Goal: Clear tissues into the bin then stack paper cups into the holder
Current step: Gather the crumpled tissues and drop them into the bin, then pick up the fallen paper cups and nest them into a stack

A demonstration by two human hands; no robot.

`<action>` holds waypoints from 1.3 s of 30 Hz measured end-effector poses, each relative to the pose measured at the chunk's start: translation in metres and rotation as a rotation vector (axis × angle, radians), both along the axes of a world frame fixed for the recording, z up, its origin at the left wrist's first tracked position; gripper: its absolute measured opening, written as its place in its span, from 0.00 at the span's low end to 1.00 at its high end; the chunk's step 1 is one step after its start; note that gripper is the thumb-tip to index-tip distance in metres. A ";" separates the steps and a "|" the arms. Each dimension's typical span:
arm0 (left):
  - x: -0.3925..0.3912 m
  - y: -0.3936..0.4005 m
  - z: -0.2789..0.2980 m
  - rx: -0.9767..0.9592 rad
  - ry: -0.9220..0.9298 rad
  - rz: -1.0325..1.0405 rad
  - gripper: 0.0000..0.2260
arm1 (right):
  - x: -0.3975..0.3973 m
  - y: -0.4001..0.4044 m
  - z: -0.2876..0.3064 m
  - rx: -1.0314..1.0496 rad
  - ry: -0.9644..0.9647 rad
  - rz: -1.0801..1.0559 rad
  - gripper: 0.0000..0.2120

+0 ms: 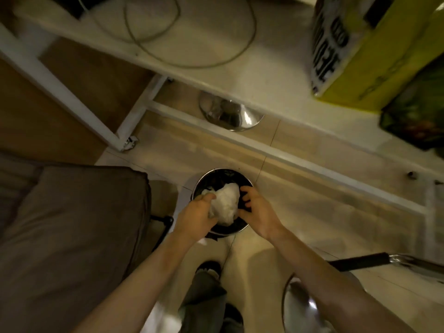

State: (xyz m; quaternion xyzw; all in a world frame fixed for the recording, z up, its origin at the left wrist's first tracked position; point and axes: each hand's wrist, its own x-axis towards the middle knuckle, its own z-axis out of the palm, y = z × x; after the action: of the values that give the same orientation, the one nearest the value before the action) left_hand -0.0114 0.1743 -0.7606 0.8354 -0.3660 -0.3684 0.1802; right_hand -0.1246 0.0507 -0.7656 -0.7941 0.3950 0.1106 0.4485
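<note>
A round metal bin (pixel 217 173) with a dark liner stands on the tiled floor in front of my feet. A white wad of tissues (pixel 227 203) sits right over its mouth. My left hand (pixel 195 216) grips the wad's left side from above. My right hand (pixel 258 213) is at the wad's right side with curled fingers spread over the bin's opening, touching the tissue's edge. No paper cups or cup holder are in view.
A brown cushioned seat (pixel 72 224) fills the left. A white table (pixel 216 56) with a looped cable (pixel 192 44) and a yellow box (pixel 360 49) spans the top. Chrome stool bases (pixel 230 114) (pixel 300 306) stand on the floor.
</note>
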 end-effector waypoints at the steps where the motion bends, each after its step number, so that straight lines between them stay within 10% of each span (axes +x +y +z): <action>1: 0.001 -0.001 0.022 -0.019 0.001 0.002 0.24 | 0.001 0.000 0.023 -0.009 -0.015 0.016 0.28; 20: -0.039 0.004 0.492 -0.565 -0.741 -0.263 0.24 | -0.025 0.008 0.491 -0.677 -0.339 0.416 0.25; 39: -0.043 -0.093 0.649 -0.798 -0.954 -0.320 0.31 | -0.077 -0.076 0.666 -0.945 -0.491 0.141 0.27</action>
State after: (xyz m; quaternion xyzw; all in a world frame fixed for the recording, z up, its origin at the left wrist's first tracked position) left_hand -0.0545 0.0816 -0.1114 0.7112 -0.6350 0.1860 0.2373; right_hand -0.2020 -0.0257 -0.0999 -0.9366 0.2308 -0.2383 0.1130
